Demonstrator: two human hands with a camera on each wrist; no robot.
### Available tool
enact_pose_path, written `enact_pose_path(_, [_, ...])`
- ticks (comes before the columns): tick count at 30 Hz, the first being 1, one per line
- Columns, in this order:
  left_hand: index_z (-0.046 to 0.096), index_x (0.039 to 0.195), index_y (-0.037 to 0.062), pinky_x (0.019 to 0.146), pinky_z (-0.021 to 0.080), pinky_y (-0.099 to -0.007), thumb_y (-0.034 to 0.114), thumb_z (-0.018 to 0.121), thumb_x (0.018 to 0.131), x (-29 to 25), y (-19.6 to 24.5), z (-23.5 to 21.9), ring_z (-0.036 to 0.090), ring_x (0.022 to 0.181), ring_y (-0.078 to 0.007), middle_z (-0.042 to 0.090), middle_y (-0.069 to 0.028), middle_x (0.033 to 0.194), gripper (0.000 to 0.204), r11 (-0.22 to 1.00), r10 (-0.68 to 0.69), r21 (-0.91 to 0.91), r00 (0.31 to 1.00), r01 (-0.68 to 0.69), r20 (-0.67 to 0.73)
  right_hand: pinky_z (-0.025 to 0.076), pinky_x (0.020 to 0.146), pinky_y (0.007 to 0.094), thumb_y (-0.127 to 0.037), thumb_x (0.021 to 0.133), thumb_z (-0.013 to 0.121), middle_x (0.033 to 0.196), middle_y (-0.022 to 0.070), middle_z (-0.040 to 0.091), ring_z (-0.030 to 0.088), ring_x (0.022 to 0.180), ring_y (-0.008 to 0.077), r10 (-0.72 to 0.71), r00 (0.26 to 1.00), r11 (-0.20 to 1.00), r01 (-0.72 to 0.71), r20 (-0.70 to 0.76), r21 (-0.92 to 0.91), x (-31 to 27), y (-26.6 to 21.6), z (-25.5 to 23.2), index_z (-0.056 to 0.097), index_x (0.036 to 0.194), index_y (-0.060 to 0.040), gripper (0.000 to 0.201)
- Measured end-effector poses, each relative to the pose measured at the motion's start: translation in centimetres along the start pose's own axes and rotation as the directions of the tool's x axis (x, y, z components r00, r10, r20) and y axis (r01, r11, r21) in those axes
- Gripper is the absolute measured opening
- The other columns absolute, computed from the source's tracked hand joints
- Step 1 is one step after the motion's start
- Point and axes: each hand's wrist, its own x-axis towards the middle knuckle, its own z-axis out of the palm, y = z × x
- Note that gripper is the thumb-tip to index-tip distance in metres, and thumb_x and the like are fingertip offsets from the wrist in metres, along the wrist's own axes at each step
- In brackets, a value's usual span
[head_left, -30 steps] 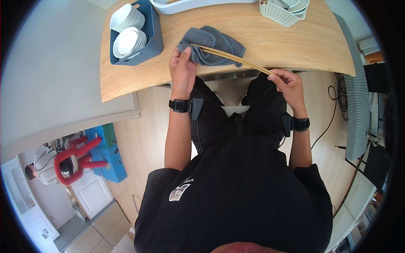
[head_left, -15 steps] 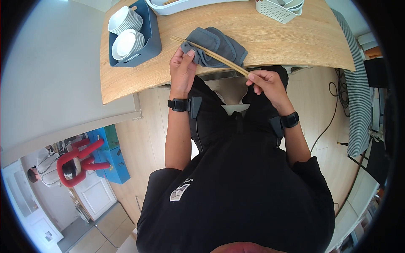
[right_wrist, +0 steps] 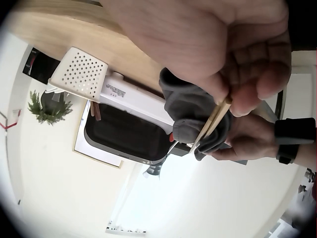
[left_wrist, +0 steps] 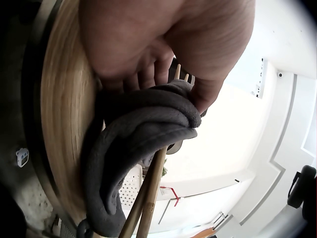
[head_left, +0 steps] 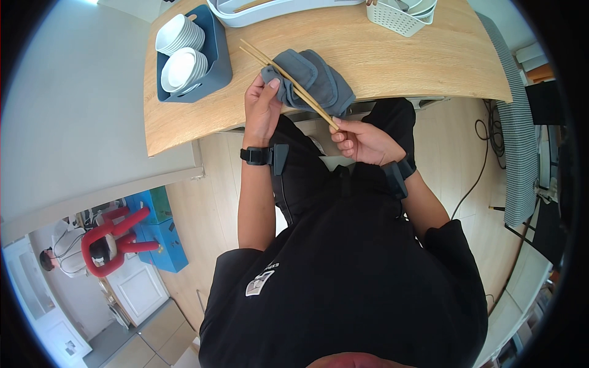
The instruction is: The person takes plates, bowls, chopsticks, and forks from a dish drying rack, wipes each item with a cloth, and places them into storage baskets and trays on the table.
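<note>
My left hand [head_left: 261,113] grips a dark grey cloth [head_left: 324,83] that bunches over the table's front edge, the thumb pressing on a fold. Across that fold runs a pair of wooden chopsticks [head_left: 316,109], their thin tips spread slightly apart beyond the left hand. The right hand [head_left: 369,141] pinches their thick ends between thumb and fingers, below the cloth. In the left wrist view, the folded cloth [left_wrist: 143,114] wraps over the chopsticks [left_wrist: 151,191], hiding their middle. The right wrist view shows the thick chopstick ends [right_wrist: 218,113] at the right thumb.
A blue-grey bin [head_left: 222,61] holding stacked white bowls [head_left: 184,67] stands on the wooden table [head_left: 429,73] at left. At the back are a white tray [head_left: 288,16] and a perforated white basket [head_left: 399,23]. A black cable [head_left: 491,135] lies on the floor at right.
My right hand has moved left and towards my body with the chopsticks, which now tilt more steeply. Their tips have come out past the cloth and left hand. The left hand stays nearly still.
</note>
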Motion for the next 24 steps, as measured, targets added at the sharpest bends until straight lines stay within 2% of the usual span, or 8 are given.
enact_pose_path(5, [0.059, 0.116, -0.0020, 0.090, 0.049, -0.0291, 0.008, 0.061, 0.094, 0.1, 0.1, 0.2, 0.063, 0.098, -0.0130, 0.066, -0.0069, 0.108, 0.024, 0.998, -0.017, 0.059, 0.998, 0.020, -0.057, 0.039, 0.054, 0.0179, -0.031, 0.102, 0.052, 0.074, -0.0064, 0.047, 0.042, 0.059, 0.0022, 0.049, 0.999, 0.997, -0.049, 0.006, 0.060, 0.4, 0.5, 0.4, 0.056, 0.097, -0.0073, 0.025])
enact_pose_path(11, [0.060, 0.117, -0.0013, 0.093, 0.048, -0.0308, 0.008, 0.057, 0.095, 0.1, -0.7, 0.1, 0.063, 0.102, -0.0158, 0.067, -0.0076, 0.112, 0.024, 0.994, 0.020, 0.110, 0.994, -0.008, -0.111, 0.045, 0.055, 0.0178, -0.032, 0.100, 0.056, 0.075, -0.0006, 0.063, 0.054, 0.058, 0.0042, -0.203, 0.953, 0.968, 0.160, -0.225, -0.196, -0.4, 1.3, 1.4, 0.067, 0.100, -0.0025, 0.032])
enact_pose_path(13, [0.060, 0.116, -0.0012, 0.092, 0.049, -0.0301, 0.008, 0.057, 0.095, 0.0, -0.8, 0.5, 0.063, 0.100, -0.0151, 0.067, -0.0074, 0.111, 0.023, 0.995, 0.033, 0.102, 0.990, -0.018, -0.140, 0.049, 0.056, 0.0188, -0.025, 0.095, 0.065, 0.082, 0.0053, 0.070, 0.061, 0.060, 0.0057, -0.535, 0.787, 0.777, 0.315, -0.308, -0.546, -0.7, 1.8, 1.8, 0.071, 0.103, 0.0002, 0.026])
enact_pose_path(14, [0.060, 0.115, -0.0011, 0.091, 0.049, -0.0297, 0.008, 0.056, 0.095, 0.0, -0.9, 0.7, 0.063, 0.099, -0.0145, 0.067, -0.0071, 0.110, 0.022, 0.996, 0.041, 0.087, 0.987, -0.027, -0.156, 0.049, 0.056, 0.0188, -0.025, 0.095, 0.065, 0.082, 0.0053, 0.070, 0.061, 0.060, 0.0057, -0.534, 0.787, 0.777, 0.314, -0.309, -0.545, -0.6, 2.3, 1.7, 0.071, 0.103, 0.0002, 0.026])
enact_pose_path(16, [0.060, 0.114, -0.0009, 0.090, 0.049, -0.0294, 0.008, 0.056, 0.096, 0.0, -0.9, 0.8, 0.063, 0.098, -0.0139, 0.067, -0.0068, 0.109, 0.021, 0.997, 0.047, 0.072, 0.984, -0.035, -0.170, 0.050, 0.056, 0.0189, -0.012, 0.086, 0.075, 0.086, 0.0059, 0.072, 0.063, 0.062, 0.0055, -0.881, 0.468, 0.296, 0.432, -0.069, -0.852, -0.1, 3.3, 1.2, 0.070, 0.107, 0.0008, 0.025])
enact_pose_path(17, [0.060, 0.114, -0.0007, 0.089, 0.049, -0.0292, 0.009, 0.056, 0.096, 0.3, -0.8, 0.4, 0.063, 0.097, -0.0135, 0.067, -0.0066, 0.108, 0.021, 0.996, 0.050, 0.080, 0.984, -0.037, -0.173, 0.050, 0.056, 0.0189, -0.012, 0.086, 0.075, 0.086, 0.0059, 0.072, 0.063, 0.062, 0.0055, -0.880, 0.470, 0.299, 0.430, -0.072, -0.852, 0.2, 3.1, 1.7, 0.070, 0.107, 0.0008, 0.025])
enact_pose_path(19, [0.061, 0.113, -0.0006, 0.089, 0.049, -0.0290, 0.009, 0.055, 0.096, 0.4, -0.8, 0.4, 0.063, 0.097, -0.0131, 0.067, -0.0064, 0.107, 0.020, 0.996, 0.049, 0.088, 0.984, -0.035, -0.170, 0.051, 0.056, 0.0189, -0.004, 0.078, 0.080, 0.086, 0.0053, 0.072, 0.065, 0.064, 0.0060, -0.925, 0.378, 0.096, 0.300, 0.026, -0.949, -0.2, 2.8, 2.7, 0.070, 0.111, -0.0008, 0.035])
enact_pose_path(24, [0.060, 0.114, -0.0002, 0.090, 0.048, -0.0296, 0.010, 0.055, 0.096, 0.3, -0.8, 0.5, 0.063, 0.098, -0.0133, 0.066, -0.0058, 0.108, 0.021, 0.997, 0.037, 0.078, 0.982, -0.023, -0.184, 0.052, 0.057, 0.0195, -0.004, 0.078, 0.079, 0.086, 0.0074, 0.073, 0.065, 0.066, 0.0065, -0.941, 0.275, -0.106, 0.313, 0.197, -0.944, 1.0, 2.7, 2.4, 0.071, 0.110, -0.0012, 0.033])
